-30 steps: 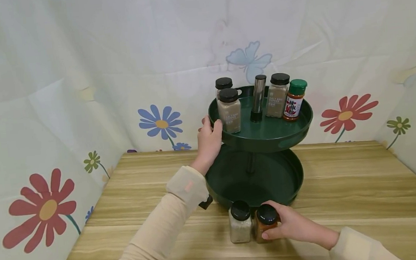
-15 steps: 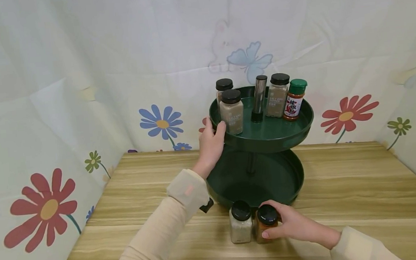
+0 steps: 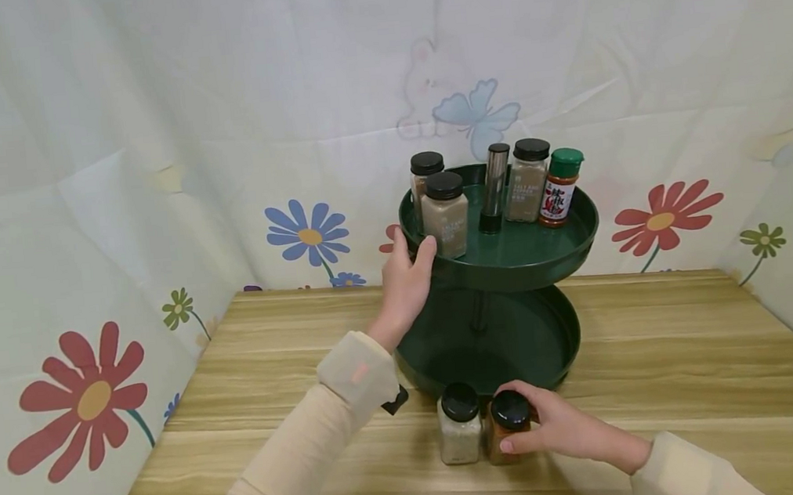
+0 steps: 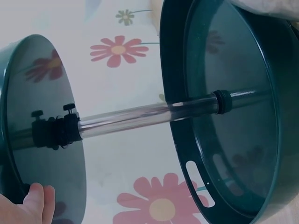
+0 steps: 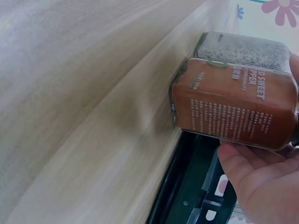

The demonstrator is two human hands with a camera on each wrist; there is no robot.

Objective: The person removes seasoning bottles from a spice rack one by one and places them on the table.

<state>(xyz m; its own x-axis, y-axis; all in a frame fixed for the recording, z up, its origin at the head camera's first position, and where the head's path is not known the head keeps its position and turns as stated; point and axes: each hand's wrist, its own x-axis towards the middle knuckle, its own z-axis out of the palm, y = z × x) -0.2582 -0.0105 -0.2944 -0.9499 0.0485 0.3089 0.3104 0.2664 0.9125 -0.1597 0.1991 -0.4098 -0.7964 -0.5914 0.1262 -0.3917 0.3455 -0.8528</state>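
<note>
My left hand (image 3: 405, 282) grips the left rim of the upper tray (image 3: 512, 273) of a dark green two-tier rack. In the left wrist view, its fingers (image 4: 41, 203) lie against the tray's underside. Down in front of the lower tray (image 3: 564, 343), my right hand (image 3: 561, 426) holds a black-lidded jar of red pepper powder (image 5: 233, 102) between thumb and fingers. That jar stands upright on the table. Close on its left stands a jar of pale speckled seasoning (image 3: 460, 434).
Along the upper tray stand two beige salt-and-pepper jars (image 3: 445, 223), another black-lidded jar (image 3: 425, 168), a slim metallic grinder-like cylinder (image 3: 495, 188) and a green-capped red spice bottle (image 3: 560, 190). A clear post (image 4: 140, 122) joins the tiers. Flowered cloth (image 3: 300, 114) surrounds the wooden table (image 3: 674, 349).
The upper tray has turned a little: its front-left jar moved right and nearer, the green-capped bottle slightly back. My left hand shifted slightly right with the rim. My right hand stayed in place.
</note>
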